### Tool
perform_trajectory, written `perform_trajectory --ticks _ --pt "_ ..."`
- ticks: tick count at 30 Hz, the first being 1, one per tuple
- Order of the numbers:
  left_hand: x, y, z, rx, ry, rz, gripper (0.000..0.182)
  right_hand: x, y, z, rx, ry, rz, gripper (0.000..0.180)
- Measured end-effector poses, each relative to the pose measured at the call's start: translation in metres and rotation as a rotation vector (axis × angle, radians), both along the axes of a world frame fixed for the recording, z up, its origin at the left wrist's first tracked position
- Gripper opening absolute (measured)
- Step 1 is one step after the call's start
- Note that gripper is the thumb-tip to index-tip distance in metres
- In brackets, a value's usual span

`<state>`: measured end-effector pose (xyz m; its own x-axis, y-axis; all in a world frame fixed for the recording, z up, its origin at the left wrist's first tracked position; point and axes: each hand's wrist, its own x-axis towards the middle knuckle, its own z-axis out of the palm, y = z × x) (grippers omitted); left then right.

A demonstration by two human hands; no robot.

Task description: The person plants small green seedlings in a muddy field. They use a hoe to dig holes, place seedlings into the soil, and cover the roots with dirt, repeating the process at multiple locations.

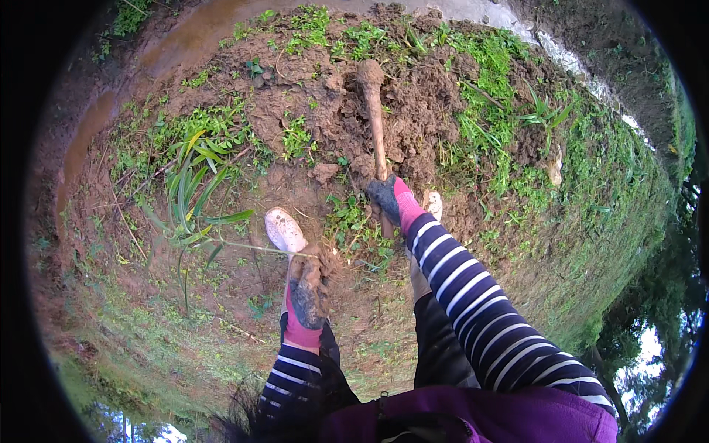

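My left hand (308, 296), in a pink and dark grey glove caked with mud, is closed around the base of a long-leaved green plant (191, 191). The plant's thin stem runs left from the fingers, and muddy soil clings about them, so I cannot tell roots from mud. In front of my right foot, my right hand (386, 200), gloved alike, grips the wooden handle (375, 124) of a digging tool. That handle points away from me, with a short butt end showing below the fist. Its far end is thick and mud-coated; any blade is hidden.
Loose, clumpy brown soil (412, 119) lies around the tool. Low green weeds (493, 111) grow on both sides. Muddy water (188, 41) curves along the far edge of the bank. My pale, mud-spotted boots (284, 230) stand on the ground, left and right.
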<state>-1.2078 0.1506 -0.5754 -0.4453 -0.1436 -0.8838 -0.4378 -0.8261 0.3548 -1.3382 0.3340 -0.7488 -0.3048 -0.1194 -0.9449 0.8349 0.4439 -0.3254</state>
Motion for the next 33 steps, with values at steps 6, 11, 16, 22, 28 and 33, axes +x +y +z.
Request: perform_trajectory --ticks 6,11,16,22,28,33 --pt "-0.056 -0.031 -0.078 -0.221 0.202 -0.251 0.038 -0.087 -0.008 0.019 -0.092 0.018 0.073 0.019" --pt "-0.11 -0.028 -0.1 -0.309 0.246 -0.296 0.041 -0.106 -0.003 -0.061 0.279 0.273 0.256 0.049" --pt "-0.164 -0.018 -0.132 -0.296 0.308 -0.295 0.033 0.003 0.036 -0.096 0.322 0.167 -0.03 0.046" --pt "-0.225 -0.002 -0.226 -0.379 0.295 -0.394 0.037 0.039 0.036 -0.082 0.293 0.29 -0.262 0.039" --pt "-0.28 0.024 -0.284 -0.316 0.076 -0.299 0.046 0.014 0.035 -0.027 0.288 0.318 -0.198 0.047" --pt "-0.27 0.013 -0.278 -0.91 0.41 -1.156 0.048 0.007 0.039 -0.018 0.207 0.249 -0.298 0.044"
